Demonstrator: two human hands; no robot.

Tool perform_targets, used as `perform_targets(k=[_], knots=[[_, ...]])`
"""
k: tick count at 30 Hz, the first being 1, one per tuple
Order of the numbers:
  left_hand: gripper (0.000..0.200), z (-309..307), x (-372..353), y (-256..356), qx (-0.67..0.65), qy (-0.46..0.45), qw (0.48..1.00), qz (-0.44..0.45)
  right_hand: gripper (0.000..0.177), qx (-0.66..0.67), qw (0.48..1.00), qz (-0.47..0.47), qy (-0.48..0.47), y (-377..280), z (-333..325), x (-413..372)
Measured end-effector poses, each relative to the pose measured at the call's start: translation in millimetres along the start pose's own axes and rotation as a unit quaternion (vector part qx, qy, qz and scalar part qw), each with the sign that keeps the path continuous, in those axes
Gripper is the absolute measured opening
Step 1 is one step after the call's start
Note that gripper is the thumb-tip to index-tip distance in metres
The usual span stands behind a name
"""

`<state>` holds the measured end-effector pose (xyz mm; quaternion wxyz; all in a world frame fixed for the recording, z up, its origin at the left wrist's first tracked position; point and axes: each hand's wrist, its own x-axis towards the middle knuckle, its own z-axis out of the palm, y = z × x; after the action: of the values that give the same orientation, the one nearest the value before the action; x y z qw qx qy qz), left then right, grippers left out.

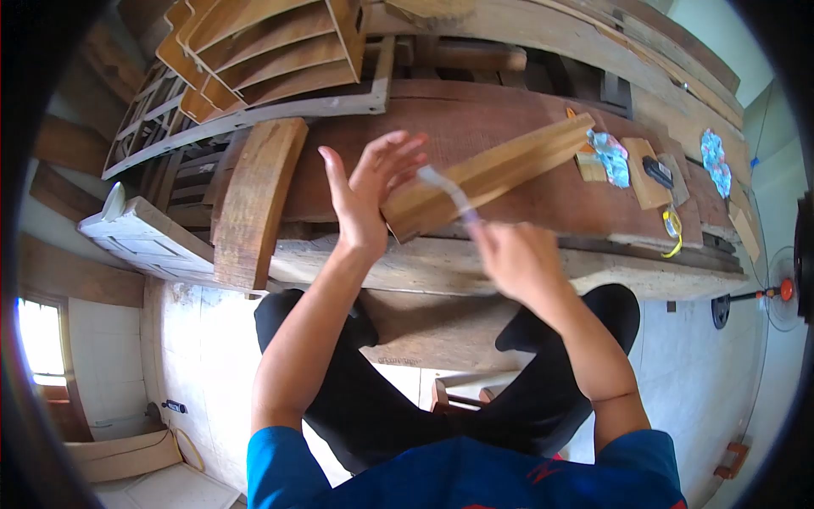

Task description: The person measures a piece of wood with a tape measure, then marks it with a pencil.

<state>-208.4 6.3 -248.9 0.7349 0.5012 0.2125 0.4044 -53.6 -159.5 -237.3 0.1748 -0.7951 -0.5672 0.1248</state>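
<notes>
A long light-brown wooden piece (500, 174) lies slanting across the dark reddish board (432, 110) of the bench. My left hand (369, 191) is raised at the near left end of that piece, its fingers spread and its thumb pointing up, with nothing in it. To the right, my right hand (517, 259) is closed around the handle of a slim brush-like tool (454, 191), blurred by motion. The tool's pale tip is over the left part of the wooden piece. Whether the tip touches the wood I cannot tell.
A wooden shelf unit (280, 51) stands at the back left, near a thick plank (259, 199). On the right are a crumpled blue cloth (610, 159), a sanding-type brown sheet (643, 178), a black object (657, 172), yellow tape (671, 225) and another blue cloth (715, 161).
</notes>
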Motion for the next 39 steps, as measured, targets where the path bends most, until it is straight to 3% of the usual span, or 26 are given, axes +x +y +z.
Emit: perform_targets(k=[3,5,6,7,8,9,10,12,15,17,19,21,26,27,29,33,34,35,36,37,39], knots=[[0.102,-6.9,1.9,-4.1,0.018,-0.032,0.999,-0.002,0.057,-0.052,0.998,0.023,0.019,14.9,3.7,5.1],[0.091,-12.0,8.9,-3.7,0.076,-0.046,0.996,0.018,0.055,0.010,0.997,0.013,-0.080,-1.9,8.5,-5.1],[0.085,-13.7,10.9,-2.6,0.103,-0.054,0.993,0.025,0.053,-0.001,0.997,-0.021,-0.079,-5.7,10.8,-10.3],[0.067,-13.1,13.6,14.0,0.168,-0.033,0.981,0.091,0.054,-0.002,0.998,-0.050,-0.032,0.8,12.9,-10.3],[0.062,-17.1,12.1,36.8,0.260,0.007,0.948,0.183,0.054,-0.003,0.997,-0.076,0.015,10.6,20.2,-10.2],[0.054,-13.3,9.4,74.8,0.349,0.025,0.889,0.296,0.055,-0.007,0.993,-0.099,0.065,20.8,24.3,-9.3],[0.052,-1.8,-0.7,116.9,0.329,0.019,0.892,0.308,0.051,0.002,0.991,-0.107,0.081,29.8,22.3,-5.9],[0.052,23.1,-33.3,180.5,0.276,-0.081,0.878,0.383,0.049,0.012,0.991,-0.100,0.084,41.6,17.0,-3.6],[0.051,68.2,-81.1,224.4,0.253,-0.315,0.801,0.443,0.046,0.043,0.992,-0.091,0.081,41.7,15.3,-2.9],[0.050,94.8,-97.8,222.1,0.255,-0.388,0.771,0.436,0.046,0.064,0.990,-0.086,0.095,37.6,17.8,-4.1],[0.050,109.7,-105.9,215.6,0.264,-0.419,0.757,0.425,0.047,0.074,0.993,-0.071,0.051,38.3,9.2,-1.1],[0.049,115.9,-109.9,206.3,0.268,-0.425,0.753,0.424,0.044,0.060,0.997,-0.043,-0.008,38.1,3.1,-0.8],[0.048,120.5,-117.6,186.0,0.272,-0.421,0.761,0.412,0.052,0.055,0.981,-0.111,0.151,53.1,31.0,0.9],[0.048,121.0,-114.5,185.6,0.272,-0.416,0.770,0.399,0.054,0.079,0.994,-0.050,0.057,46.5,16.2,-3.5],[0.047,118.8,-110.6,184.2,0.278,-0.413,0.772,0.394,0.058,0.060,0.998,-0.019,0.001,48.4,3.5,-1.5],[0.047,113.8,-114.0,189.3,0.281,-0.421,0.755,0.417,0.056,0.039,0.997,-0.002,0.072,70.8,-3.4,5.9],[0.046,112.2,-113.1,194.3,0.278,-0.415,0.756,0.423,0.057,0.048,0.997,0.038,0.043,77.1,-12.2,13.3],[0.046,109.5,-109.6,199.2,0.275,-0.403,0.761,0.427,0.058,0.056,0.995,0.085,0.011,81.8,-18.5,17.0],[0.046,105.4,-102.9,205.6,0.268,-0.386,0.765,0.441,0.059,0.028,0.995,0.066,0.076,86.8,-20.7,16.4],[0.046,97.4,-94.7,210.6,0.261,-0.356,0.772,0.457,0.059,0.028,0.994,0.076,0.073,85.3,-24.6,19.9],[0.046,77.6,-69.6,209.1,0.255,-0.248,0.805,0.475,0.059,0.034,0.992,0.097,0.067,69.7,-21.1,12.9]])
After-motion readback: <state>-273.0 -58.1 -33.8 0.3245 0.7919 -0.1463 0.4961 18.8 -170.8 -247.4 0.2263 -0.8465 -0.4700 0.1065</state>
